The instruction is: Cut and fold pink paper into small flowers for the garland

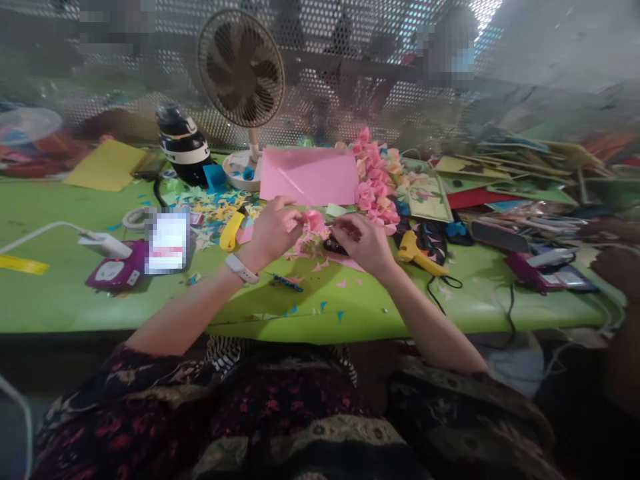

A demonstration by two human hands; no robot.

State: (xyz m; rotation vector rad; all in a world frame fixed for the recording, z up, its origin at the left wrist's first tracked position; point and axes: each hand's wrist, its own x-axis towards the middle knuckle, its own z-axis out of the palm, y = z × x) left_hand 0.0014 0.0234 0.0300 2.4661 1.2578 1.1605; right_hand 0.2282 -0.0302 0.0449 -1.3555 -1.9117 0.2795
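Note:
A pink paper flower (315,221) is pinched at the fingertips of my left hand (273,230), which wears a white watch on its wrist. Close to the flower's right side, the fingers of my right hand (361,240) are drawn together; whatever they may grip is too small to make out. Under the right fingers lies a dark, shiny object (335,247), partly covered. Pink paper scraps (305,248) are scattered below both hands. Behind them rests a sheet of pink paper (309,175), with a heap of pink and peach paper flowers (375,183) at its right.
A yellow glue gun (419,255) lies right of my hands, a yellow cutter (232,231) left. Further left are a phone (169,243), a purple power box (116,272) and a black bottle (185,150). A fan (241,70) stands behind. Another person's hand (614,273) shows far right.

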